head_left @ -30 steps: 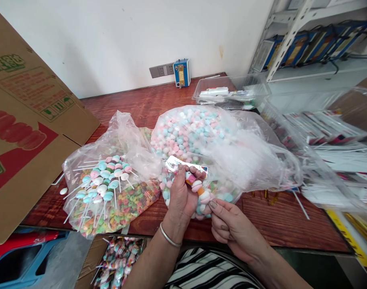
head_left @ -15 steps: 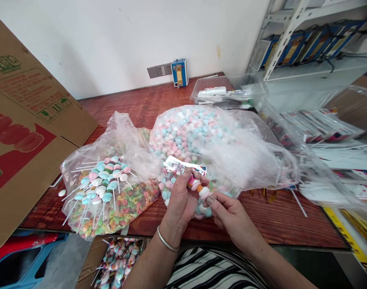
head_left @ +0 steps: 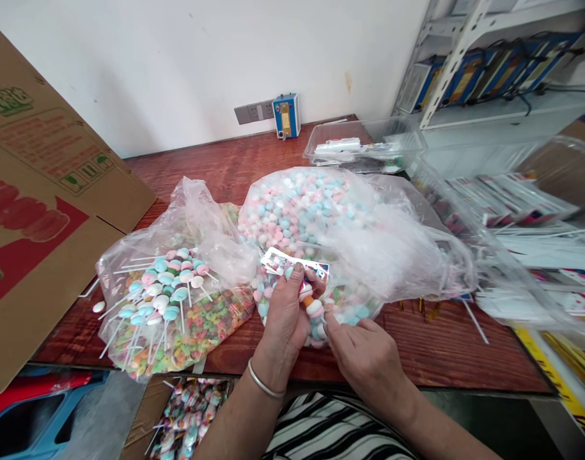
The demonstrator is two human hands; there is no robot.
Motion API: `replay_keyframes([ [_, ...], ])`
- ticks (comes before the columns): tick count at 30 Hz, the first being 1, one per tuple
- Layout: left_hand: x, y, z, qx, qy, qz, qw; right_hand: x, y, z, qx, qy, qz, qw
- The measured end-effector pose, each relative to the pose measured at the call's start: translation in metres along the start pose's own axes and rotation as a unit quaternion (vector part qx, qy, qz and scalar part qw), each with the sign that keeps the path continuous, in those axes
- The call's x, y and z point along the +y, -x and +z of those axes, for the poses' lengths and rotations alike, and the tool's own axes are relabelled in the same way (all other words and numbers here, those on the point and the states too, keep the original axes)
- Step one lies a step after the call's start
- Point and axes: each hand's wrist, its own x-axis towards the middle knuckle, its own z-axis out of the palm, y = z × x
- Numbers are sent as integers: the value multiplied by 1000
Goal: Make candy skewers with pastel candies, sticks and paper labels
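My left hand (head_left: 289, 313) is closed around a marshmallow candy stick (head_left: 314, 308), thumb on top. White and pink pieces with an orange one between them show below the fingers. A printed packet (head_left: 279, 260) sticks out above the same hand. My right hand (head_left: 364, 351) is at the candy's lower end, its fingers curled in a pinch; whatever lies between the fingertips is hidden. Behind and beneath both hands lies a clear bag of pastel marshmallows (head_left: 292, 204). To the left, finished-looking marshmallow sticks (head_left: 165, 287) are heaped on a bag of ring candies (head_left: 210, 319).
A cardboard box (head_left: 47, 211) stands at the left. Clear trays hold packets (head_left: 340, 145) at the back and white sticks (head_left: 536, 249) at the right. Below the table edge is a box of wrapped candy sticks (head_left: 191, 415). A small blue device (head_left: 286, 116) stands by the wall.
My right hand has dropped slightly and turned, its fingers curling in beside the candy's lower end. More of the white and pink pieces shows. My left hand has stayed nearly in place.
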Motion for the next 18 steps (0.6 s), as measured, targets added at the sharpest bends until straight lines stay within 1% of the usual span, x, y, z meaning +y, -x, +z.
replay_keyframes([
  [1,-2,0,0,4,-11,11,1000,0,0,1,-1,18,-15,1000],
  [2,-3,1,0,1,-22,17,1000,-1,-1,2,-2,10,-6,1000],
  [3,-5,1,-1,-10,-34,17,999,-1,-2,3,-7,-24,27,999],
  [4,-6,1,-2,-27,-42,11,999,-1,-3,3,-15,-83,80,993],
  [5,-7,2,-3,-48,-48,-1,998,-1,-5,4,-25,-165,145,975],
  [6,-7,1,-5,-70,-51,-14,996,0,-6,5,-38,-261,215,940],
  [7,-6,1,-6,-89,-49,-23,995,0,-6,5,-51,-363,280,887],
  [8,-4,0,-8,-103,-41,-25,994,0,-7,6,-63,-457,332,823],
  [9,-1,-2,-10,-115,-28,-20,993,0,-7,6,-70,-538,367,756],
  [10,2,-5,-11,-126,-11,-12,992,0,-7,7,-72,-599,389,696],
  [11,5,-8,-13,-136,9,-4,991,0,-7,7,-71,-645,401,647],
  [12,8,-11,-14,-145,30,2,989,0,-8,7,-69,-678,406,608],
  [13,10,-15,-15,-153,48,1,987,0,-8,7,-68,-701,409,580],
  [14,11,-18,-15,-156,63,-3,986,-1,-9,7,-71,-716,413,558],
  [15,11,-21,-15,-154,74,-9,985,-1,-11,7,-76,-723,419,544],
  [16,11,-24,-15,-147,84,-17,985,-1,-12,7,-81,-721,425,541],
  [17,9,-27,-15,-135,94,-25,986,-1,-12,7,-83,-707,428,557],
  [18,7,-28,-14,-121,105,-31,987,0,-12,7,-79,-674,427,598],
])
